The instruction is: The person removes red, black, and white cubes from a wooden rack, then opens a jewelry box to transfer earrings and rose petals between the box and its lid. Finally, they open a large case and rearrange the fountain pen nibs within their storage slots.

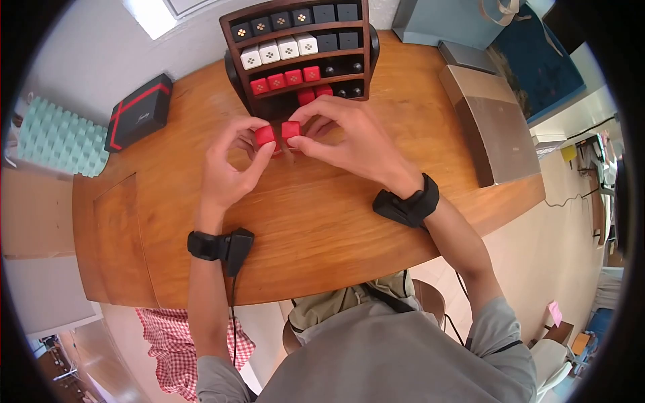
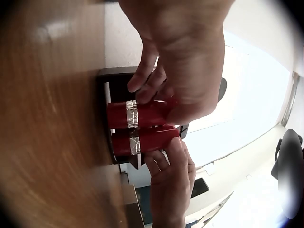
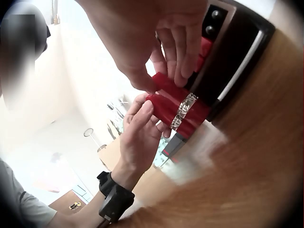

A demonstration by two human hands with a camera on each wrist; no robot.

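Two red lipstick tubes with patterned silver bands stand side by side at the front of a dark wooden tiered rack [image 1: 367, 47]. My left hand [image 1: 228, 164] pinches the top of the left lipstick tube [image 1: 266, 136] between thumb and fingers. With thumb and fingers, my right hand [image 1: 353, 138] grips the top of the right lipstick tube [image 1: 290, 129]. Both bands show in the left wrist view, where the tubes' bases are close over the tabletop. Behind the hands, the rack holds black, white and red square-topped tubes in rows; its lowest row is partly hidden by the right hand.
A black box with red ribbon [image 1: 141, 111] lies left on the wooden table [image 1: 322, 221], beside a mint-green textured object [image 1: 60, 138]. To the right is a long brown box [image 1: 494, 127], with a grey-blue bag [image 1: 437, 27] behind it.
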